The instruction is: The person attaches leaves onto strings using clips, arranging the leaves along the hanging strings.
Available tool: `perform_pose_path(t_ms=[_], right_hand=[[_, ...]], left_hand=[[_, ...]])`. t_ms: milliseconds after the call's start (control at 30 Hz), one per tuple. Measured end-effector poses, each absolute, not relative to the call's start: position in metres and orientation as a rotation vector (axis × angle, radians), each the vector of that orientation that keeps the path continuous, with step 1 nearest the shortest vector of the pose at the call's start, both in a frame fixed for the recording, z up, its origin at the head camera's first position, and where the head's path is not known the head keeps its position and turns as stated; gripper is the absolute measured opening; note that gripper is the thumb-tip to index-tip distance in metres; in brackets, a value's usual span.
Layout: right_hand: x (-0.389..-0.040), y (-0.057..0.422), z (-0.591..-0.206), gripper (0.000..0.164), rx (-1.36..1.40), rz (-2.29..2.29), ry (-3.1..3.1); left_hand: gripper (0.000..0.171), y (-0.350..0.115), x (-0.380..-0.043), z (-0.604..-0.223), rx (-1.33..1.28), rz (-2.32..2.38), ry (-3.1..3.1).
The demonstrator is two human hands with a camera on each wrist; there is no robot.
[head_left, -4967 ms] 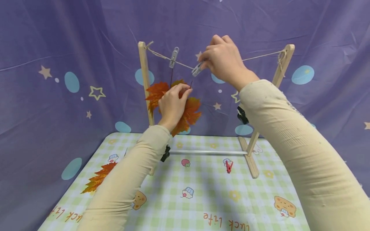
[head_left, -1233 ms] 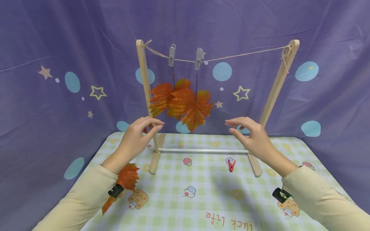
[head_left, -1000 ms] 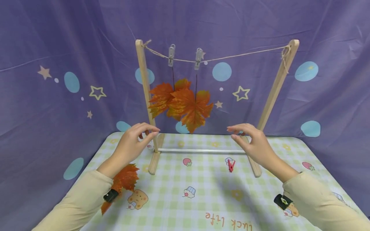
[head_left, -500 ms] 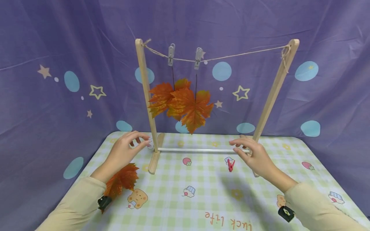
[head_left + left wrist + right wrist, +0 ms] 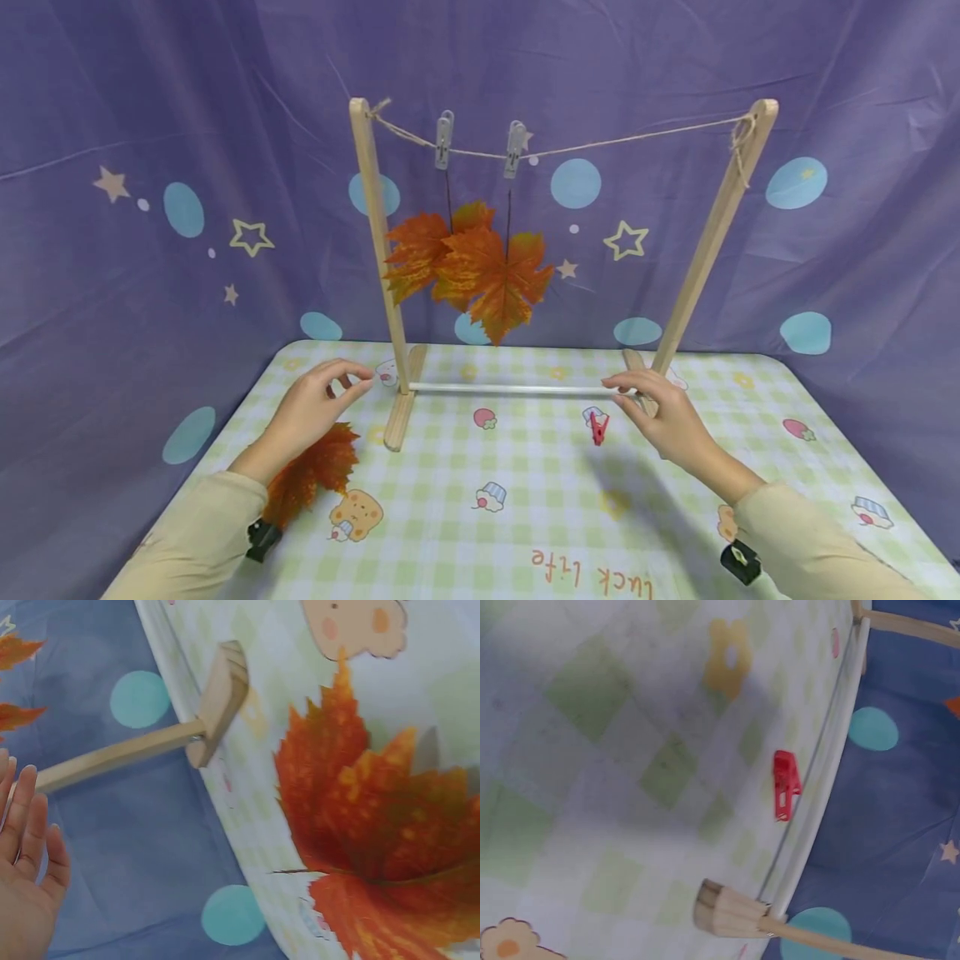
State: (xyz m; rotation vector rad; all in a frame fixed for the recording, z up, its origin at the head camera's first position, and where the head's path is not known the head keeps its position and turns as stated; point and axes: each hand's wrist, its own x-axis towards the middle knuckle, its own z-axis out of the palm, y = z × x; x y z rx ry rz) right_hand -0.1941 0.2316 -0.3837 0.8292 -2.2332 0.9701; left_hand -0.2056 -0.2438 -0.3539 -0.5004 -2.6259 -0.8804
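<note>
Your empty, relaxed left hand [image 5: 318,404] and right hand [image 5: 666,421] had come down from atop the rack [image 5: 705,250]; two leaves [image 5: 498,279] hung there, apparently secured; a loose leaf [image 5: 321,467] and red clip [image 5: 598,430] lay nearer you

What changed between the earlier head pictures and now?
The left hand let go of the front leaf and the right hand of the right grey clothespin; that leaf now hangs below it. Both hands moved down towards the table. The red clothespin stayed put.
</note>
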Motion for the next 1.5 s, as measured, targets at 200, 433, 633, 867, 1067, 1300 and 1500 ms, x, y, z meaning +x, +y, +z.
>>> perform_pose_path(t_ms=[200,433,633,867,1067,1300,1500], right_hand=[[-0.199,0.238,-0.397,0.029,0.792,0.942,-2.279],[-0.202,0.247,-0.413,0.03,0.738,0.859,-2.402],[-0.206,0.251,-0.421,0.03,0.716,0.842,-2.498],[-0.213,0.252,-0.43,0.031,0.716,0.847,-2.581],[-0.221,0.248,-0.434,0.03,0.711,0.855,-2.645],[-0.23,0.248,-0.437,0.03,0.748,0.829,-2.646],[-0.236,0.249,-0.439,0.03,0.756,0.845,-2.68]], left_hand=[[0.024,-0.261,-0.214,-0.369,-0.416,-0.887,-2.741],[0.032,-0.284,-0.224,-0.382,-0.305,-0.882,-2.797],[0.035,-0.294,-0.227,-0.384,-0.228,-0.935,-2.826],[0.042,-0.299,-0.23,-0.391,-0.195,-0.921,-2.841],[0.045,-0.305,-0.237,-0.4,-0.161,-0.993,-2.873],[0.037,-0.315,-0.247,-0.409,-0.151,-0.927,-2.869],[0.039,-0.319,-0.252,-0.413,-0.117,-0.969,-2.879]])
